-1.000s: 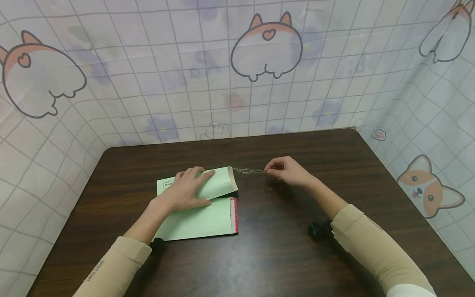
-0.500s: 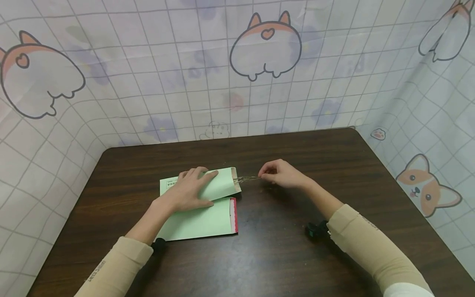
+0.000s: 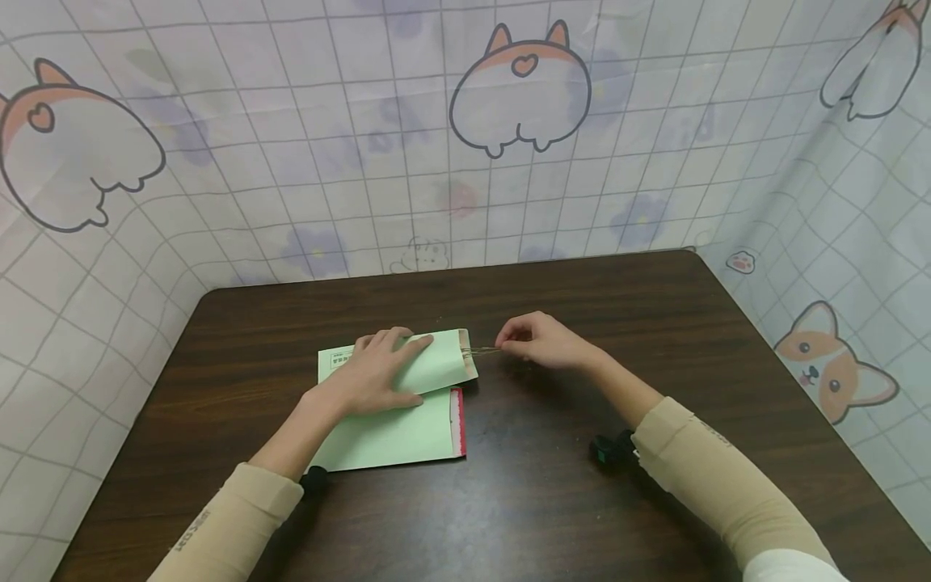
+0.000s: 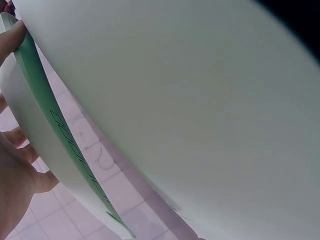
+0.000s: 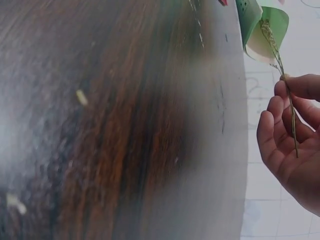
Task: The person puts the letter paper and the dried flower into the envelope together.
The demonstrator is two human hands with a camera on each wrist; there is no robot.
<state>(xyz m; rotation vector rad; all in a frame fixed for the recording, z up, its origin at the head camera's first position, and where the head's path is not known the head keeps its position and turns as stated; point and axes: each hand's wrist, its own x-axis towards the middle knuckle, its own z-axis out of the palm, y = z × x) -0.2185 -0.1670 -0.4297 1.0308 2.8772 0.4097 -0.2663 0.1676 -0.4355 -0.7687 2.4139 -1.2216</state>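
My left hand (image 3: 374,373) grips a light-green paper envelope (image 3: 436,364), thumb along the near side and fingers spread over the top and far side. In the left wrist view this envelope (image 4: 42,95) bows between thumb and fingers. My right hand (image 3: 544,339) pinches a thin dried grain stalk (image 5: 282,70) between thumb and index finger, by its stem. The stalk's seed head reaches into the envelope's open right end, and its tip is hidden inside. A second, larger green envelope (image 3: 407,436) with a red-edged right end lies partly under the first, nearer me.
Everything lies on a dark wood-grain table (image 3: 524,501). Small pale bits (image 5: 81,97) are scattered on it. A patterned cloth (image 3: 407,186) hangs behind and beside the table. Black wrist devices (image 3: 611,449) sit under the forearms.
My right hand has moved left and slightly nearer with the stalk, whose seed head has gone from outside the envelope's mouth into it. My left hand and the upper envelope have shifted slightly right.
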